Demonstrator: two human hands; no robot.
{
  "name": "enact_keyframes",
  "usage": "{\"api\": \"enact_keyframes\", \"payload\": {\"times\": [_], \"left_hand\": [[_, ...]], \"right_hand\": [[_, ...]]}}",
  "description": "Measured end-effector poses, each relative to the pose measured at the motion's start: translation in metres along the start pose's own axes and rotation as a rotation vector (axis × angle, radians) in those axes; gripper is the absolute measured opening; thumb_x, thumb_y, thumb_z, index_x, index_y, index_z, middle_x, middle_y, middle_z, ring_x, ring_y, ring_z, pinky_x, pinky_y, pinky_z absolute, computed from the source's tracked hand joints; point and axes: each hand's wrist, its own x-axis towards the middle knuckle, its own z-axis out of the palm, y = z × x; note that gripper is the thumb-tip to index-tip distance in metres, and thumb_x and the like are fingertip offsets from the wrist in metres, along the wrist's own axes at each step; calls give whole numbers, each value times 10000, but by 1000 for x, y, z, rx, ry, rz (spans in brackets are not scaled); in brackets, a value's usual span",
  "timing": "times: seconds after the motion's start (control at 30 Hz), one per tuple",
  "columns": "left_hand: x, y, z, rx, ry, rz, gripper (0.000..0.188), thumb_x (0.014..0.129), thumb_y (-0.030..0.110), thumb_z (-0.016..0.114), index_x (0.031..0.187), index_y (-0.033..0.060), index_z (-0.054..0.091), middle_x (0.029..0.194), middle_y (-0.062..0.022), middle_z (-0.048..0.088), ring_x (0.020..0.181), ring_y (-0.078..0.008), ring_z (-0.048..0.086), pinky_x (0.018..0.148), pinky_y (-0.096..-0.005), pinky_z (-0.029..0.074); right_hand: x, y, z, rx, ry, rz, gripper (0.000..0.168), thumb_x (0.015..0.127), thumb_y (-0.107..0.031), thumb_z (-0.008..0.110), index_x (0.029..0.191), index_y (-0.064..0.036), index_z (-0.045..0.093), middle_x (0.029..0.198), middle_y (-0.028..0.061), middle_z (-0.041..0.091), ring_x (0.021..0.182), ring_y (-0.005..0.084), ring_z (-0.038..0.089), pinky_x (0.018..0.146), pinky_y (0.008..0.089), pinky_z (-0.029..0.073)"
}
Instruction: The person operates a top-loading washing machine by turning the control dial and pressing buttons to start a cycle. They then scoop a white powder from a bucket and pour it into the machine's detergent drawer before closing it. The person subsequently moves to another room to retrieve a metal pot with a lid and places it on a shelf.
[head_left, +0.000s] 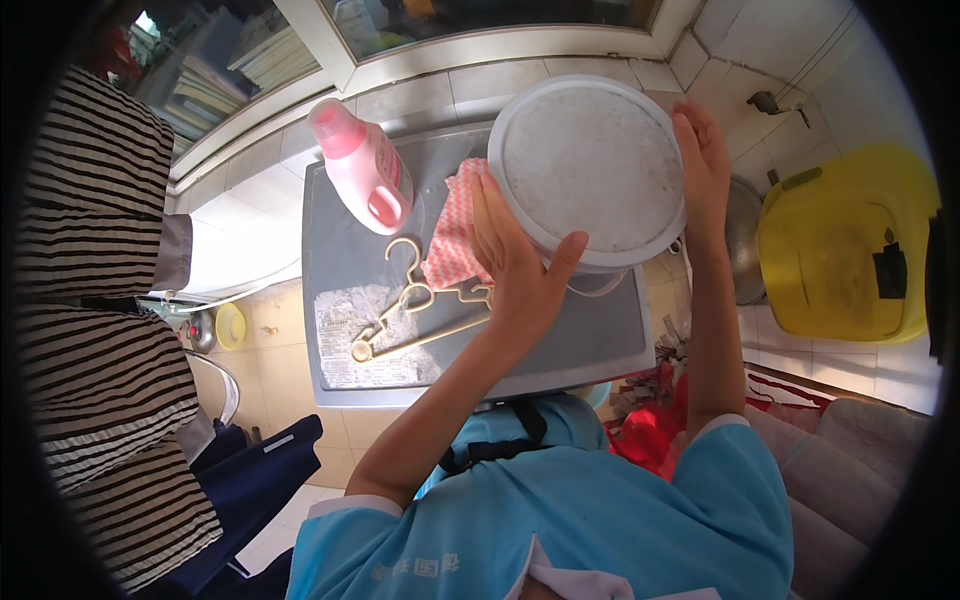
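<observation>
A round white plastic bucket with a scuffed lid (592, 165) is between my two hands at the back right of a grey-topped surface (480, 375). My left hand (525, 274) lies against its near left side, thumb at the rim. Along its right side, my right hand (701, 165) presses with the fingers partly curled. A red-and-white patterned cloth (454, 240) lies just left of the bucket, partly hidden by my left hand. Left of the cloth stands a pink detergent bottle (371, 176). A beige plastic hanger (431, 337) lies in front, partly over a worn, printed label.
Striped clothing (105, 262) hangs at the far left, above dark blue fabric (262, 480). A yellow plastic basin (840, 247) and a metal basin (741, 240) are by the right wall. Behind the surface are a tiled ledge and a window frame (495, 45).
</observation>
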Motion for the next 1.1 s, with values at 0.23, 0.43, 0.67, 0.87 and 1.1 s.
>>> {"api": "enact_keyframes", "payload": {"times": [0.23,0.43,0.67,0.87,1.1], "left_hand": [[1,4,-4,17,-87,-79,1023,836,539,550,1397,-91,-31,1466,-280,30,1375,-404,-11,1058,-544,-76],[6,2,-5,16,-107,-58,1026,823,539,564,1411,-63,-24,1473,-271,40,1382,-401,-2,1034,-573,-118],[5,-4,-9,150,-105,-24,1020,802,496,608,1414,-54,4,1465,-269,80,1382,-399,12,1016,-601,-123],[3,-10,-3,128,-67,-29,979,791,433,632,1418,-29,38,1467,-254,91,1380,-402,18,1009,-601,-133],[4,-10,-2,95,-50,-24,979,778,410,649,1416,-28,50,1466,-257,99,1380,-404,29,1009,-606,-128]], "right_hand": [[8,10,-8,-128,-70,-16,485,864,-279,633,1234,3,496,1139,93,581,1038,152,530,903,257,397],[8,29,-18,-246,-66,-56,611,812,-356,677,1264,1,471,1187,119,566,1082,199,529,936,292,395],[6,10,-8,-290,-51,21,740,773,-413,699,1306,21,426,1212,153,552,1107,224,525,949,307,395],[0,10,-5,-397,-20,-65,767,766,-420,699,1311,37,412,1210,168,553,1109,244,529,943,321,405],[2,12,-3,-422,13,-99,799,762,-445,689,1315,51,396,1172,166,579,1101,256,540,943,317,403]]}}
